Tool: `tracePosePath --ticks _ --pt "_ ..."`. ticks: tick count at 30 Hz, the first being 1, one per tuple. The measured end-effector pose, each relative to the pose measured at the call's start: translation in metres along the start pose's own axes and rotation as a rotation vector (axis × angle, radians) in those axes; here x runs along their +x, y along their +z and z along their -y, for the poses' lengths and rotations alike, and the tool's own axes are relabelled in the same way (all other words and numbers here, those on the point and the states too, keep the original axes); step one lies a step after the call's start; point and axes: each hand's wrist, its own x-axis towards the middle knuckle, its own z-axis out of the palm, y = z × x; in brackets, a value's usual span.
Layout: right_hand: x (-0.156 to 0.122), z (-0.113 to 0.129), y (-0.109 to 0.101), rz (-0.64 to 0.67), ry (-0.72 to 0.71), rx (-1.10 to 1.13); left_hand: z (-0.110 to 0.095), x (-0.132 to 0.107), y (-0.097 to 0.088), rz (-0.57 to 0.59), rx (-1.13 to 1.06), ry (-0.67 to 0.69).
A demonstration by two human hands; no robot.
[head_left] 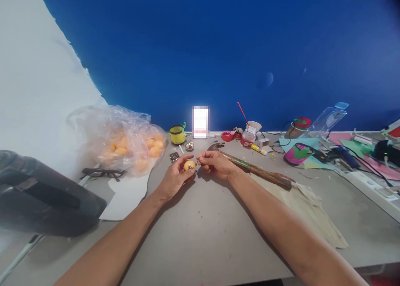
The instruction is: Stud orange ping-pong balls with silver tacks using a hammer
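Observation:
Between the thumb and fingers of my left hand [178, 173] is an orange ping-pong ball [188, 165] with a few small shiny bits on its surface. Close beside it on the right, my right hand [215, 164] is closed in a pinch; whatever is at its fingertips is too small to make out. Just beyond my left hand lies a dark flat piece with small shiny bits [174, 156]. Farther back sits a ball covered in silvery bits [189, 145]. A claw hammer [259, 169] with a wooden handle lies right of my right hand.
A clear plastic bag of orange balls [120, 142], glasses [103, 173] and a large dark bottle [46, 194] occupy the left. A yellow cup [178, 135] and a lit screen [201, 122] stand behind. Rightward are a beige cloth [308, 206], glue tube [259, 149] and power strip [371, 192].

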Motion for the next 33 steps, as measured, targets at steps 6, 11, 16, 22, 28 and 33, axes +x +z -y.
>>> tracePosePath --ticks 6,11,16,22,28,33 --pt "0.0014 -0.0027 -0.002 0.028 0.022 -0.056 0.0027 0.0012 0.0006 0.012 0.058 0.025" --pt "0.0015 -0.0032 -0.0019 0.03 0.055 -0.077 0.0044 0.0007 0.0009 0.0 0.063 0.018" --pt "0.0 -0.0018 0.0006 0.052 0.031 -0.042 0.0075 0.002 0.0005 -0.026 -0.023 0.001" --pt "0.0003 -0.0023 -0.0002 0.052 0.024 -0.025 0.0067 0.0026 -0.0011 0.015 -0.026 -0.008" --pt "0.0009 -0.0041 -0.0019 0.065 0.011 -0.028 0.0079 0.0021 0.0005 -0.025 -0.116 -0.013" --pt "0.0002 -0.004 0.0011 0.056 0.02 -0.044 0.0083 0.0035 -0.0008 -0.036 0.007 0.025"
